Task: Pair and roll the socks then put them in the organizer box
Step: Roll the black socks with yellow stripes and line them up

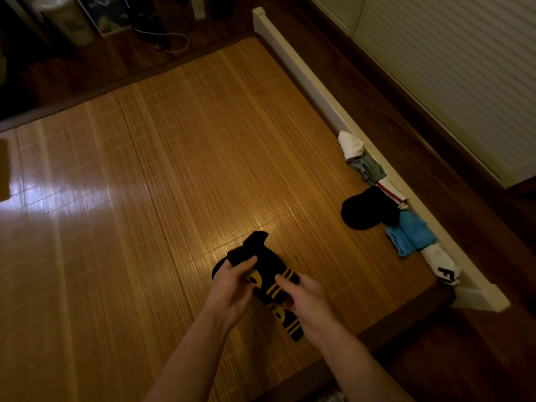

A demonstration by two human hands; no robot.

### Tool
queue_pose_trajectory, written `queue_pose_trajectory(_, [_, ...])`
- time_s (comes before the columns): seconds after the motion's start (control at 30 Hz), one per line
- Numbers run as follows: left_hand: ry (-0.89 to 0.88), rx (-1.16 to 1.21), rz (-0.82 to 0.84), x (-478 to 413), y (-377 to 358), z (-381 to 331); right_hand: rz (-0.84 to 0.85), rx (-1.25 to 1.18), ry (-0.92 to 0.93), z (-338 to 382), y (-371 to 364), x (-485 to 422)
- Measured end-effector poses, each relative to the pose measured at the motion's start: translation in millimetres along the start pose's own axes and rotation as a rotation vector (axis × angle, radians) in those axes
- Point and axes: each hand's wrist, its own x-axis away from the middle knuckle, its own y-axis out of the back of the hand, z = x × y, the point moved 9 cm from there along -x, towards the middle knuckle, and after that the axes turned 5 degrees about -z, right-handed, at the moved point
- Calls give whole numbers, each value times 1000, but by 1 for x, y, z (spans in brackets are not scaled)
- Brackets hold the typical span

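**Q:** what's actually being held here, and by which hand?

**A:** the black socks with yellow stripes (285,275) are gripped by both. The left hand (232,282) is curled onto the plain black foot end, with its fingers (250,263) pinched into the fabric. The right hand (309,300) is closed over a striped cuff, just beside the left. The socks are laid on the bamboo mat (174,140). A black toe is poked out beyond the left fingertips, and a second striped cuff is trailed back between the two wrists. How far they're rolled can't be told

**Q:** and the other stuff?

**A:** out to the right of the right hand, well apart from the grip, loose socks are lined up along a white rail (304,82). A black sock (367,211) is nearest the grip, with blue socks (412,236) just beside it and a white sock with black lettering (441,265) after those. Farther away, a red-striped white sock (391,192), a grey sock (368,169) and a plain white sock (351,145) are seen
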Motion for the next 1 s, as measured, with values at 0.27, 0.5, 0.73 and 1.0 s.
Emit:
queue_pose_trajectory(0.27, [-63,249,-191,-22,34,-21,-90,151,69,0,46,-20])
queue_pose_trajectory(0.5, [-7,-9,-288,-35,68,-7,-135,384,75,-39,71,-33])
queue_pose_trajectory(0.73, [54,-310,-476,-41,121,1,-236,565,33,-70,89,-41])
queue_pose_trajectory(1.0, [15,-382,-422,-54,116,-13,-373,449,21,-70,90,-41])
